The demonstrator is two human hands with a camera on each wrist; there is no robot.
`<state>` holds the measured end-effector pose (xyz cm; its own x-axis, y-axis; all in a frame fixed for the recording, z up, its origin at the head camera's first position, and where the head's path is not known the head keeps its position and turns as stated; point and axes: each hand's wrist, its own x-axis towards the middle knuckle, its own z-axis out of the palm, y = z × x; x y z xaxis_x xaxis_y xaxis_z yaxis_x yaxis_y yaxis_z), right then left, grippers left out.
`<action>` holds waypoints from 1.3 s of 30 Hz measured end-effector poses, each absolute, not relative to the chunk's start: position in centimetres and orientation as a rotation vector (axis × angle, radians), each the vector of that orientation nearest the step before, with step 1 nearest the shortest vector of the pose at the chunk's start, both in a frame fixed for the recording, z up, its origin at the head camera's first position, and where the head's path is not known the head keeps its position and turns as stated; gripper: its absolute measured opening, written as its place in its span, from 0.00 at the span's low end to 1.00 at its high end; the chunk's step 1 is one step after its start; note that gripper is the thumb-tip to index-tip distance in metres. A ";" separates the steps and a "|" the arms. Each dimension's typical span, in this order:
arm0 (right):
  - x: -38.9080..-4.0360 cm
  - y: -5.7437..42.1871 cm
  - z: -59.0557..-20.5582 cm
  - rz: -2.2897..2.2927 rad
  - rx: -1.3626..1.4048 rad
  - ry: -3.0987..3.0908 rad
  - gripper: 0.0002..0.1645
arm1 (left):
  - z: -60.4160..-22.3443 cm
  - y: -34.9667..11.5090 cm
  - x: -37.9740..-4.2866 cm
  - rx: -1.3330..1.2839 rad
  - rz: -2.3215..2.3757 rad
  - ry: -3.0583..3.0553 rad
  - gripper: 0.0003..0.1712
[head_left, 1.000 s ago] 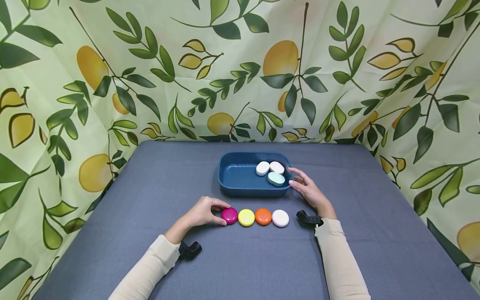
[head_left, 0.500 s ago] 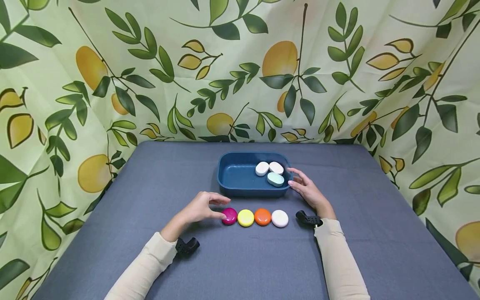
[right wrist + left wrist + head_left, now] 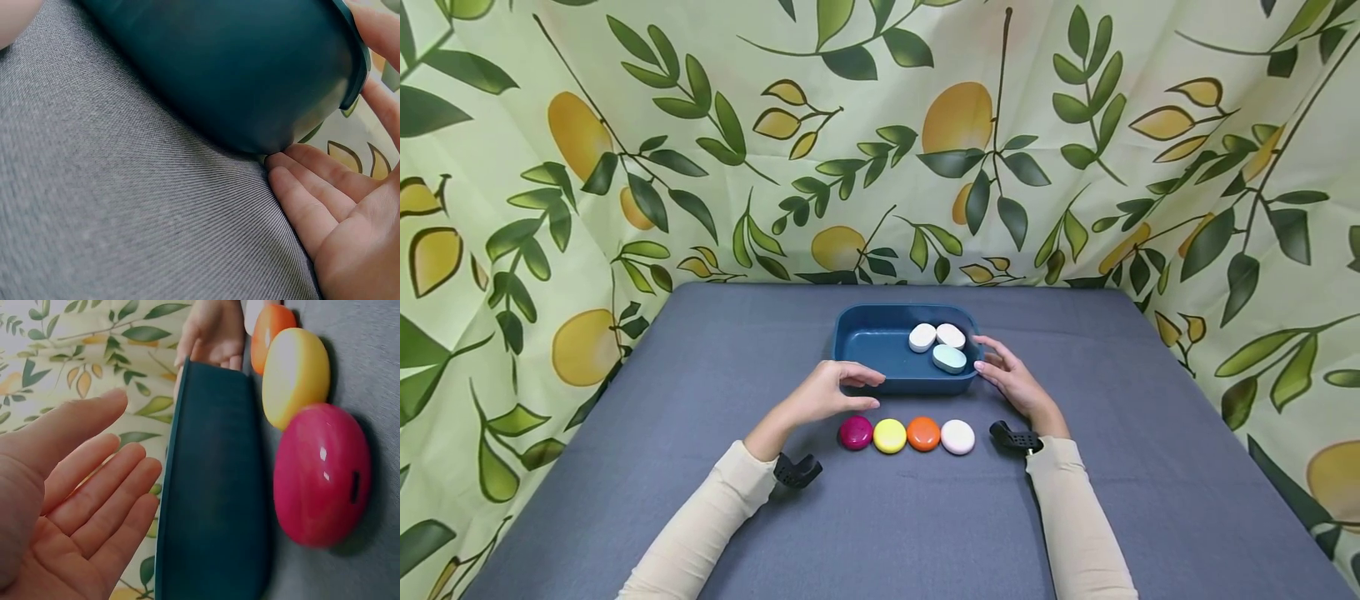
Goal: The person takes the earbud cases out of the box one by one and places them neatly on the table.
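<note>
My left hand (image 3: pixel 829 392) hovers over the front left part of a dark blue rectangular tub (image 3: pixel 895 386), thumb and fingers apart and holding nothing. At the tub's right end, my right hand (image 3: pixel 1018 387) rests its fingertips against the outer wall; in the right wrist view the fingers (image 3: pixel 315 187) touch low down and the thumb is at the rim. In front of the tub, a row of glossy rounded pieces runs magenta (image 3: pixel 856 433), yellow (image 3: pixel 890 436), orange (image 3: pixel 923 434) and white (image 3: pixel 957 437). A small dark slot marks the magenta piece (image 3: pixel 322 475) in the left wrist view.
Inside the tub, to the right, lie two white oval pieces (image 3: pixel 922 337) and a pale mint one (image 3: pixel 950 359). Grey cloth (image 3: pixel 880 517) covers the table. A curtain (image 3: pixel 865 150) printed with leaves and fruit hangs behind and along both sides.
My left hand has let go of the magenta piece, lifted, and moved right and away toward the tub. The right hand stays at the tub's end, and the row of pieces stays put.
</note>
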<state>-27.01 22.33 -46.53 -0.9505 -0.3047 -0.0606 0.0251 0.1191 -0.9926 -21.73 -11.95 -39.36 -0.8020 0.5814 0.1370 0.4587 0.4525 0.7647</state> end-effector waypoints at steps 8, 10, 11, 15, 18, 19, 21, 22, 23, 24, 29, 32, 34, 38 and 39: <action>-27.1 22.2 -46.5 -1.913 -0.273 2.143 0.34 | -38.9 -9.5 -22.9 0.906 1.316 2.567 0.22; -27.1 22.2 -46.5 -1.913 -0.271 2.144 0.34 | -38.8 -8.7 -23.2 0.908 1.332 2.563 0.21; -27.1 22.2 -46.5 -1.913 -0.271 2.143 0.34 | -38.8 -8.4 -23.3 0.903 1.341 2.561 0.21; -27.1 22.1 -46.4 -1.908 -0.274 2.140 0.35 | -38.8 -6.8 -24.1 0.874 1.358 2.574 0.21; -27.1 22.1 -46.4 -1.906 -0.270 2.138 0.36 | -39.0 -5.6 -24.8 0.827 1.362 2.585 0.22; -27.1 22.1 -46.4 -1.906 -0.267 2.137 0.36 | -39.0 -5.2 -25.0 0.814 1.372 2.579 0.22; -27.1 22.1 -46.4 -1.907 -0.266 2.135 0.36 | -39.2 -4.5 -25.6 0.785 1.386 2.574 0.23; -27.1 22.1 -46.4 -1.905 -0.267 2.136 0.36 | -39.3 -4.1 -25.9 0.766 1.395 2.571 0.23; -27.1 22.1 -46.4 -1.905 -0.265 2.135 0.36 | -39.4 -3.8 -26.2 0.751 1.404 2.568 0.23; -27.1 22.1 -46.4 -1.906 -0.263 2.133 0.35 | -39.5 -3.4 -26.5 0.731 1.414 2.564 0.23; -27.1 22.2 -46.4 -1.912 -0.261 2.125 0.35 | -40.0 -1.7 -27.8 0.646 1.390 2.590 0.22; -27.0 22.3 -46.4 -1.910 -0.264 2.123 0.35 | -40.2 -0.8 -28.3 0.609 1.355 2.606 0.22; -27.0 22.3 -46.4 -1.909 -0.261 2.124 0.35 | -40.3 -0.4 -28.6 0.582 1.332 2.621 0.22; -27.0 22.3 -46.4 -1.905 -0.255 2.129 0.36 | -40.8 0.3 -29.2 0.541 1.258 2.678 0.22; -27.0 22.3 -46.3 -1.905 -0.256 2.131 0.36 | -40.9 0.4 -29.3 0.539 1.235 2.692 0.22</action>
